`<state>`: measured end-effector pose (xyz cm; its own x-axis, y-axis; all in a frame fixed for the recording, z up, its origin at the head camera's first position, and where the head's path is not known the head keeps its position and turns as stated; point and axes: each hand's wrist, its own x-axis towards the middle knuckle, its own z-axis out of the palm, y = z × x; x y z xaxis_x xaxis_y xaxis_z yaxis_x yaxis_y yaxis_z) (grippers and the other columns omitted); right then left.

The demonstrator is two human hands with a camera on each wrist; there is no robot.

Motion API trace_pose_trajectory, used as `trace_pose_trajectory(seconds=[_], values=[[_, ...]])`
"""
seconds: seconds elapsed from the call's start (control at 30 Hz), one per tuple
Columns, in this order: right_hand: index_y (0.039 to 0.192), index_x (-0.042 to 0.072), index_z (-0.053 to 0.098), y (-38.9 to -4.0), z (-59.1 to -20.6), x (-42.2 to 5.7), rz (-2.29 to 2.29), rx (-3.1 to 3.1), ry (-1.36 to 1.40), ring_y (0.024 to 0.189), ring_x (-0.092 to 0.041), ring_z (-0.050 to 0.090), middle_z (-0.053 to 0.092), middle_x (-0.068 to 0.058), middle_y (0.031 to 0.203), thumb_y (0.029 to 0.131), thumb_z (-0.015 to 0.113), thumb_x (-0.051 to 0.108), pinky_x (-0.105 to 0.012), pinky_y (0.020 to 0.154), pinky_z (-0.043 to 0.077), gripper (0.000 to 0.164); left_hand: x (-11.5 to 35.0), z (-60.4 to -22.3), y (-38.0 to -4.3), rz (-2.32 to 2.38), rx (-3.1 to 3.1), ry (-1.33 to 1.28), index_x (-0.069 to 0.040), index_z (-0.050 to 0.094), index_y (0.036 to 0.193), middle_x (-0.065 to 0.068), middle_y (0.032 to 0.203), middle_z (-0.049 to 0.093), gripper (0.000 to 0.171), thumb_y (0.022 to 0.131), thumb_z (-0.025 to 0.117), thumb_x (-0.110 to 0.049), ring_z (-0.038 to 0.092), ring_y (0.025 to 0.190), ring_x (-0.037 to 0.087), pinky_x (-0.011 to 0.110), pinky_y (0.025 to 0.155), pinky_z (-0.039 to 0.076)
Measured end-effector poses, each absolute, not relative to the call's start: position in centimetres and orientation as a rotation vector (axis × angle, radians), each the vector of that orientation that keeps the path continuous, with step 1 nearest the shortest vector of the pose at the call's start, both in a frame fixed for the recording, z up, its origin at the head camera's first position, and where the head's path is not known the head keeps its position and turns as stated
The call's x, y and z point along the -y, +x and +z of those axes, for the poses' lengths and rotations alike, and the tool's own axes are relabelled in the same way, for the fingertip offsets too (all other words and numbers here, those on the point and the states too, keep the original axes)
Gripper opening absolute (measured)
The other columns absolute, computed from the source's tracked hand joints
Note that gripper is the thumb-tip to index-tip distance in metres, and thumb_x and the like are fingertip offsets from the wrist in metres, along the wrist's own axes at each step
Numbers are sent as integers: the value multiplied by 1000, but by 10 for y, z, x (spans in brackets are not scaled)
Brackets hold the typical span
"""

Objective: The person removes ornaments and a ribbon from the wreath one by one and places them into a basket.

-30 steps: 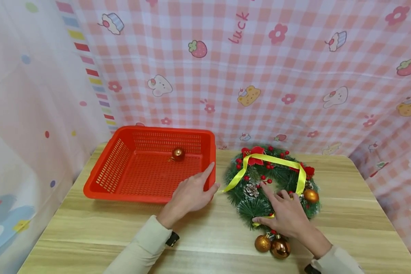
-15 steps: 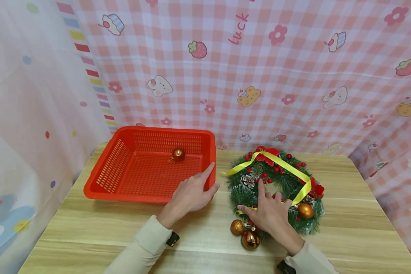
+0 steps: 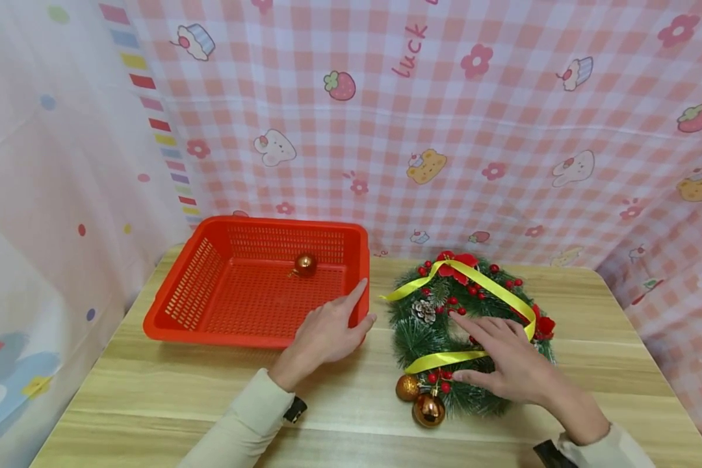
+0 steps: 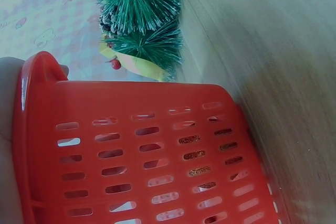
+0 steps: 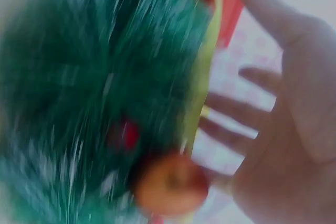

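Observation:
My left hand rests on the front right corner of a red plastic basket, index finger and thumb extended. Its other fingers are mostly hidden. A brown shiny Christmas ball lies inside the basket. My right hand hovers over the right front part of a green Christmas wreath, fingers spread and holding nothing. Yellow ribbon lies across the wreath among red flowers, berries and a pinecone. Two brown balls hang at its front edge. The right wrist view is blurred and shows an orange ball near the fingers.
A wooden table carries the basket and wreath side by side, a narrow gap between them. Pink checked cloth hangs behind the table, with pale cloth on the left.
The wreath turned clockwise, its front balls shifting left as my right hand moved left with it. Since then my right hand has lifted back to the right. The left hand stayed put.

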<state>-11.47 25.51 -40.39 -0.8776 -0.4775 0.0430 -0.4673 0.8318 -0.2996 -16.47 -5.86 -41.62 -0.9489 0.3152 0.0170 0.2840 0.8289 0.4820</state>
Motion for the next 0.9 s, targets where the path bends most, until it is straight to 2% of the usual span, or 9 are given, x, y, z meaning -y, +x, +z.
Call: trace_pose_trajectory(seconds=[0.17, 0.27, 0.4, 0.57, 0.73, 0.9], values=[[150, 19, 43, -124, -407, -283, -385, -2953, -818, 129, -40, 48, 58, -15, 136, 70, 71, 74, -65, 107, 24, 101, 59, -416, -165, 760, -2943, 476, -25, 25, 158, 12, 144, 54, 68, 99, 48, -50, 58, 124, 35, 53, 98, 47], [153, 21, 38, -126, -415, -292, -392, -2886, -799, 132, -42, 45, 56, -17, 139, 65, 71, 78, -67, 109, 19, 110, 59, -416, -164, 756, -2939, 475, -25, 25, 158, 12, 144, 54, 68, 100, 47, -51, 58, 123, 35, 53, 97, 48], [155, 22, 33, -127, -430, -296, -379, -2876, -857, 128, -41, 50, 58, -19, 137, 61, 69, 82, -68, 110, 17, 117, 59, -416, -165, 753, -2938, 477, -25, 25, 158, 13, 144, 55, 68, 100, 47, -52, 59, 122, 35, 53, 97, 48], [154, 20, 36, -126, -441, -296, -333, -2968, -923, 116, -36, 61, 66, -13, 128, 64, 68, 81, -64, 107, 26, 113, 58, -416, -165, 760, -2940, 477, -26, 25, 158, 12, 144, 54, 68, 100, 48, -51, 58, 122, 35, 53, 97, 48], [152, 18, 41, -123, -448, -292, -261, -3053, -936, 103, -28, 67, 71, -7, 118, 71, 69, 75, -60, 95, 39, 103, 58, -416, -165, 760, -2939, 475, -26, 24, 158, 12, 144, 54, 68, 100, 48, -51, 59, 122, 35, 53, 96, 48], [150, 17, 43, -119, -451, -280, -246, -3117, -901, 97, -26, 68, 72, -8, 113, 73, 72, 70, -59, 90, 41, 97, 59, -415, -165, 746, -2945, 486, -25, 25, 158, 13, 144, 54, 67, 100, 46, -52, 59, 122, 35, 52, 96, 48]])
